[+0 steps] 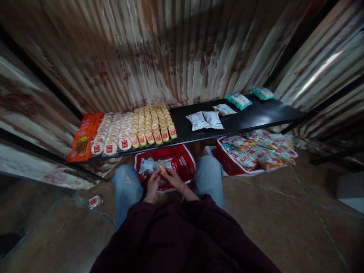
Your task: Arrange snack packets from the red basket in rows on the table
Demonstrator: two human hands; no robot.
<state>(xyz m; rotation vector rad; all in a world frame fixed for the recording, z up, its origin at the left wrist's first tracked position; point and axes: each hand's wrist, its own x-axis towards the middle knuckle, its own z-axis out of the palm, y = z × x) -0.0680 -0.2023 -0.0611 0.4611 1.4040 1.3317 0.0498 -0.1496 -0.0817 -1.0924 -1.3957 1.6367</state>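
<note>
Left hand [153, 185]: I saw curled fingers pinching a snack packet [161, 167].
Right hand [174, 178]: pinched it too, above the basket [185, 162].

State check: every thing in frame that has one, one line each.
Left hand: closed on small yellow packet
Right hand: closed on the same packet
Small yellow packet: held over near red basket
Near red basket: partly filled
Right red basket: heaped with packets
Black shelf: left end packed in rows, right end sparse
Floor packet: lying alone on tiles
</note>
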